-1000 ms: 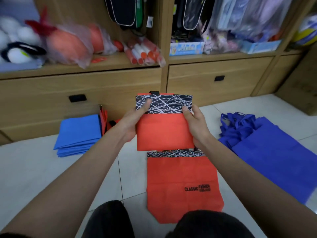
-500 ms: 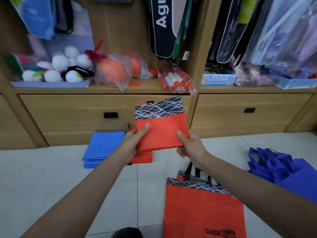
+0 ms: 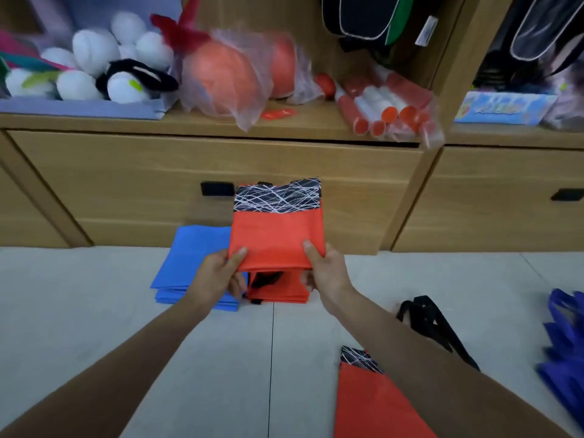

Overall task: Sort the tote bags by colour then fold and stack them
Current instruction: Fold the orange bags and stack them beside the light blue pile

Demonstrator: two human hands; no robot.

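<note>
The folded orange tote bag (image 3: 276, 235), with a black-and-white patterned band at its far end, is held in the air just above the stack of folded orange bags (image 3: 278, 292) on the tiled floor (image 3: 94, 295). 2 hands pinch its near edge: the left hand (image 3: 218, 276) at the left corner and the right hand (image 3: 325, 273) at the right, thumbs on top, fingers curled beneath. Touching that stack's left side lies a stack of folded blue bags (image 3: 189, 267). 1 unfolded orange tote bag (image 3: 369, 403) lies nearer, to the right, and dark blue bags (image 3: 565, 352) lie at the right edge. A wooden drawer unit (image 3: 126, 184) stands behind.

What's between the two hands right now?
Head view: the folded red bag, held at its near corners by left hand and right hand, above the red stack.
</note>
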